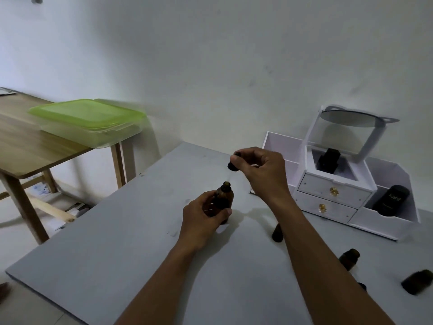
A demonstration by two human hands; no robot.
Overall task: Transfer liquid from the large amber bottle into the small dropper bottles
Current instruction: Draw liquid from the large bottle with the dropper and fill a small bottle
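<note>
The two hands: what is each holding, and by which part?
The left hand grips the amber bottle round its body; the right hand pinches the dropper by its black top, above the bottle.

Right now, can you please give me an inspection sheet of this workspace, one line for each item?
Surface: grey table, a few dark smudges.
Job's things: amber bottle upright and open; dropper above its mouth; small bottles on the table to the right.
Clutter: white organizer holding a black bottle.
Hands: left hand grips the amber bottle; right hand pinches the dropper.
Cables: nothing seen.
Surroundings: wooden table with a green-lidded box; white wall.
</note>
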